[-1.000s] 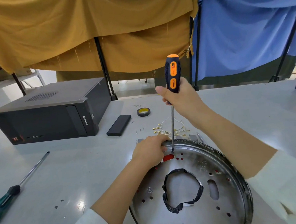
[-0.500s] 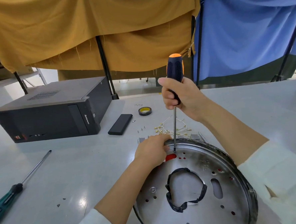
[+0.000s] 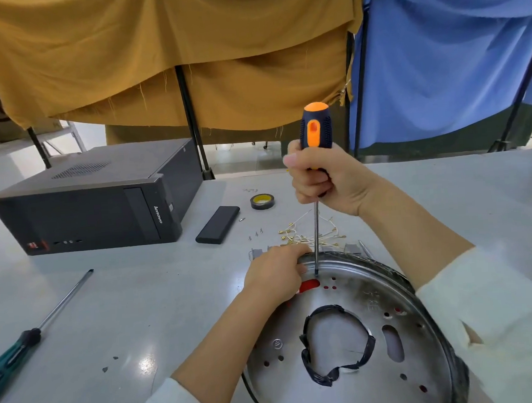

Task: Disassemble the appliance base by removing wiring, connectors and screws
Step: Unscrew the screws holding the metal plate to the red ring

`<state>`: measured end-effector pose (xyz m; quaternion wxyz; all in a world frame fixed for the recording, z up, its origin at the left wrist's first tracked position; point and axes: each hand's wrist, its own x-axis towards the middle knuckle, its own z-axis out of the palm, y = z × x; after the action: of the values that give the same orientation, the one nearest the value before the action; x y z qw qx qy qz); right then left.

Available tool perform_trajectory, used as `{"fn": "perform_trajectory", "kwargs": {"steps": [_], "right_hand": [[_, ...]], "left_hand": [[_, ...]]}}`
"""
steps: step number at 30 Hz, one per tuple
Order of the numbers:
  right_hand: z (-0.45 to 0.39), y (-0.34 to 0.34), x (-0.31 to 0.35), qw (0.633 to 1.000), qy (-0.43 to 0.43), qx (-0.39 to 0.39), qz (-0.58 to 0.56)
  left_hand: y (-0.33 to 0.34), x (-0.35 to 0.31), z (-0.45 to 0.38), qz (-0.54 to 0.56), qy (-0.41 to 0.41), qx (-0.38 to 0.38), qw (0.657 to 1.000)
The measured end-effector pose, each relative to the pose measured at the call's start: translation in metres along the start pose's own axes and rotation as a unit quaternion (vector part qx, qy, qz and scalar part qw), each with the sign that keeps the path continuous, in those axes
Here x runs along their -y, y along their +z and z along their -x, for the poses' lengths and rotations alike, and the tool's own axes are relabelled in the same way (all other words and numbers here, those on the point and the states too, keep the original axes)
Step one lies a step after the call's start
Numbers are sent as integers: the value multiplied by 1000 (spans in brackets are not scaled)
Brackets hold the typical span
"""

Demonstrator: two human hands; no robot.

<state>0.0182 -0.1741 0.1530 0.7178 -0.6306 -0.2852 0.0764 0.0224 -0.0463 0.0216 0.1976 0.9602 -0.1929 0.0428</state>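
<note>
Vs 0.5 s ago: screwdriver [image 3: 315,154] handle has turned, orange inset now faces cam where it showed black side before; tip still at same spot on far rim area of metal base [image 3: 357,289]. Right hand [image 3: 325,179] still wrapped round lower handle, fingers curled tight, thumb up along the side. Left hand [image 3: 275,275] unchanged, sits on base's far-left edge, fingers curled over rim next to the tip; can't tell if it pinches anything.

Base = round shallow metal pan on table [image 3: 140,302], near-right of frame. Inside: ring of black tape [image 3: 335,343] round the centre hole, red patch [image 3: 308,285] showing thru a slot by left hand, several small holes, oval slot at right.

Behind base: pile of thin wires w/ yellow terminals [image 3: 294,233], a few loose screws [image 3: 255,233]. Further back black tape roll [image 3: 262,201], flat black box [image 3: 218,224], black PC case [image 3: 96,202] far left. Green-handled screwdriver [image 3: 33,334] lies at left edge, well apart from base.
</note>
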Motion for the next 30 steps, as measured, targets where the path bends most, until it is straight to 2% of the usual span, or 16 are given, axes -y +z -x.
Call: {"fn": "perform_trajectory", "kwargs": {"steps": [3, 6, 8, 10, 11, 12, 14, 15, 16, 17, 19, 22, 23, 27, 28, 30], "right_hand": [[0, 11, -7, 984, -40, -147, 92], [5, 22, -16, 899, -120, -365, 211], [7, 28, -20, 873, -156, -412, 209], [4, 29, -19, 886, -140, -402, 184], [2, 26, -15, 908, -123, -372, 150], [1, 21, -10, 941, -102, -307, 96], [-2, 8, -2, 993, -42, -106, -8], [-3, 5, 1, 999, -20, -31, -28], [-4, 4, 1, 999, -14, -1, -29], [-5, 4, 0, 1000, -14, -17, -15], [-6, 9, -4, 989, -23, -136, 56], [-1, 18, -11, 914, -61, -350, 196], [1, 21, -14, 896, -87, -382, 209], [1, 26, -14, 915, -94, -363, 147], [2, 23, -11, 938, -81, -317, 112], [1, 14, -5, 987, -47, -153, 21]], "left_hand": [[1, 1, 0, 1, -3, -2, 1000], [3, 2, -1, -1, -1, -5, 1000], [3, 2, -1, -3, 1, -6, 1000], [3, 3, 0, -3, 3, -4, 1000], [3, 3, 0, -2, 4, -2, 1000], [3, 3, -1, -1, 5, -1, 1000], [3, 2, -1, -5, 5, -1, 1000], [2, 2, -1, -8, 4, -2, 1000], [3, 2, -1, -10, 2, -4, 1000], [3, 2, -1, -10, 1, -5, 1000], [4, 2, 0, -7, 2, -7, 1000], [5, 3, -1, -1, 8, -6, 1000], [5, 3, -2, 1, 8, -6, 1000], [4, 3, 0, -3, 10, -4, 1000], [4, 3, 0, -4, 10, -4, 1000], [3, 2, -1, -8, 9, -5, 1000]]}}
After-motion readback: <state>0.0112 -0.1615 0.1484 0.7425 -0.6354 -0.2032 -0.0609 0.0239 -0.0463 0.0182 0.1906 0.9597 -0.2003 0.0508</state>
